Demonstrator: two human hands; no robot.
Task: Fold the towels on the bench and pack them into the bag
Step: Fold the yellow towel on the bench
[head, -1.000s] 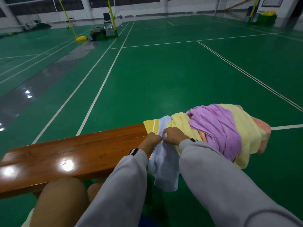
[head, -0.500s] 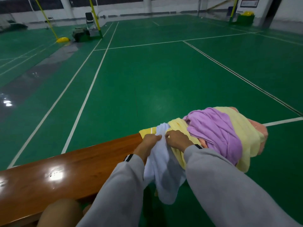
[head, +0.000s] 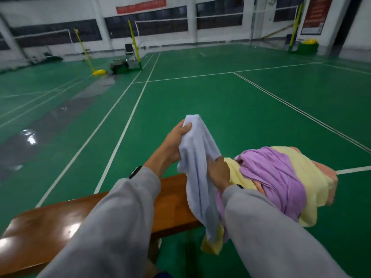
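Pale bluish-white terry towel (head: 200,167) hangs between both hands, drawn up off the heap at the right end of the glossy brown wooden bench (head: 60,221). The left hand (head: 176,141) is clenched round one upper corner and holds it highest. The right hand (head: 218,173) is curled into the same towel's edge lower down, just beside the heap; its fingertips are hidden by the fabric, so a pinch is my reading, not a certainty.

The rest wait unfolded: a crumpled purple towel (head: 277,177) lies across a soft yellow towel (head: 321,189), with a salmon-pink towel (head: 331,173) underneath at the far side. No bag shows in this view.

The step in hand looks like opening the first towel for folding, so the task is barely begun. To do it well:

- slide the right hand along the top hem to the second corner;
- draw the hands apart until the cloth hangs flat;
- lay it on the bare stretch of bench to the left;
- match the edges before creasing.

Its lower end dangles past the bench's near edge, touching the yellow towel's hanging tail (an easy thing to drag along), so lift it clear first and keep the hem off the green court floor (head: 220,109).
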